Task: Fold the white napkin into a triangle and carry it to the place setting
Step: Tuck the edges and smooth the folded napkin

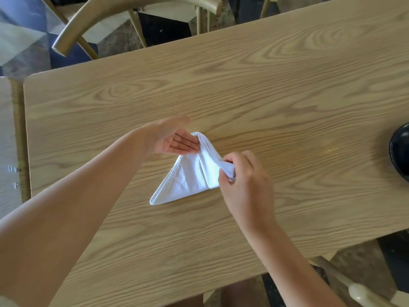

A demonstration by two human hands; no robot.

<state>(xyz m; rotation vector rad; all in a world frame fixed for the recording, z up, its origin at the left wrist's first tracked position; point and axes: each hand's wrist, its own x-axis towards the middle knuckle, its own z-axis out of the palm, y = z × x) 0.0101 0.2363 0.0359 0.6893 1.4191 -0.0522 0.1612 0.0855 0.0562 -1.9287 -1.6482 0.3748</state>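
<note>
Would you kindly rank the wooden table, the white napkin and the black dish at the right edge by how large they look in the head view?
1. Wooden table, by far the largest.
2. White napkin.
3. Black dish, smallest as seen, but the frame cuts it off, so its rank against the napkin is unsure.

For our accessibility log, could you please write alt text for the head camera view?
A white napkin, folded into a triangle, lies on a wooden table; the right hand pinches its right corner while the open left hand touches its top. A black dish sits at the table's right edge.
</note>
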